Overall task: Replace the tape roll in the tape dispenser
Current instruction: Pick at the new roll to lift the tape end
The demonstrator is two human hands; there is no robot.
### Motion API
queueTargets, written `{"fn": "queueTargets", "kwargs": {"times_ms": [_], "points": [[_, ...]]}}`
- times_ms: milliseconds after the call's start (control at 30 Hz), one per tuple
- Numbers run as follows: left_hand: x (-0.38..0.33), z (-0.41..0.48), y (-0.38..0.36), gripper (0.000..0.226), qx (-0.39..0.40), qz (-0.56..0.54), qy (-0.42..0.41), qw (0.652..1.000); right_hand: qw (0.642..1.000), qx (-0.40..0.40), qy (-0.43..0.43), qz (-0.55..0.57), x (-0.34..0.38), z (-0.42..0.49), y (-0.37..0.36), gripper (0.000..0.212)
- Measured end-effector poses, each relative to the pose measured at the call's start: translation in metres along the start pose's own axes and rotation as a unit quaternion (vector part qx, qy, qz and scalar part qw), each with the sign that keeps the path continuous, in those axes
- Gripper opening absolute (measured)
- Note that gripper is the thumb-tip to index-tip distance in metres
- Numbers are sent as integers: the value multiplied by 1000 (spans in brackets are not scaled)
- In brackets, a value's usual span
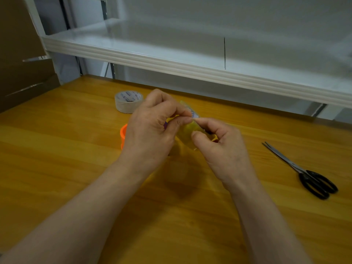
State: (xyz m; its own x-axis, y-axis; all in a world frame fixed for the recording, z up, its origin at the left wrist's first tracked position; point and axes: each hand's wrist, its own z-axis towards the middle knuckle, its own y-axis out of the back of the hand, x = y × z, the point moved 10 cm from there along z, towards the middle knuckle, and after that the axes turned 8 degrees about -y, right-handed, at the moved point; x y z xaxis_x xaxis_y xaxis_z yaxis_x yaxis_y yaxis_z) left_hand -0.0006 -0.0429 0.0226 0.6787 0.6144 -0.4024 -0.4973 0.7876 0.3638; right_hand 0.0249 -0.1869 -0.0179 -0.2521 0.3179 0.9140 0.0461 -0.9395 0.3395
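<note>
Head view, hands (150, 128) (224, 149) pinching yellowish tape roll (187, 133)

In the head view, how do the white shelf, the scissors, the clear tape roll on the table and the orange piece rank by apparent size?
1. white shelf
2. scissors
3. clear tape roll
4. orange piece, mostly hidden behind the left hand, so unsure

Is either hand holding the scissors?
No: the scissors lie on the table, while the left hand and right hand pinch the yellow roll.
</note>
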Motion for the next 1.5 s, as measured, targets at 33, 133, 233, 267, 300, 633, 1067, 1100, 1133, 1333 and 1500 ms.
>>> {"fn": "queueTargets", "kwargs": {"times_ms": [33,133,233,267,300,633,1067,1100,1133,1333,1500], "points": [[-1,0,-1,5,5,10,-9,1000,1000,1,0,-1,0,0,0,24],[-4,1,-5,4,18,40,-36,998,1000,7,0,-6,0,-1,-2,24],[-6,1,-8,6,21,64,-57,996,1000,7,2,-17,1,-2,-3,23],[-7,1,-9,7,20,73,-63,995,1000,6,3,-22,1,-2,-3,23],[-8,1,-9,8,19,83,-69,994,1000,5,3,-24,1,-2,-3,22],[14,-3,-10,7,6,36,18,999,996,-16,-35,83,-9,5,4,21],[10,-16,-43,56,153,-79,92,981,986,-28,-103,129,-24,4,3,24],[9,-16,-43,56,151,-74,90,982,985,-31,-106,129,-25,3,4,26],[8,-16,-43,56,149,-71,92,982,985,-35,-109,128,-26,4,4,25],[11,-17,-43,56,147,-53,100,983,987,-46,-103,116,-28,4,3,30],[12,-16,-43,56,138,-63,99,983,985,-12,-100,141,-25,3,3,27]]}}
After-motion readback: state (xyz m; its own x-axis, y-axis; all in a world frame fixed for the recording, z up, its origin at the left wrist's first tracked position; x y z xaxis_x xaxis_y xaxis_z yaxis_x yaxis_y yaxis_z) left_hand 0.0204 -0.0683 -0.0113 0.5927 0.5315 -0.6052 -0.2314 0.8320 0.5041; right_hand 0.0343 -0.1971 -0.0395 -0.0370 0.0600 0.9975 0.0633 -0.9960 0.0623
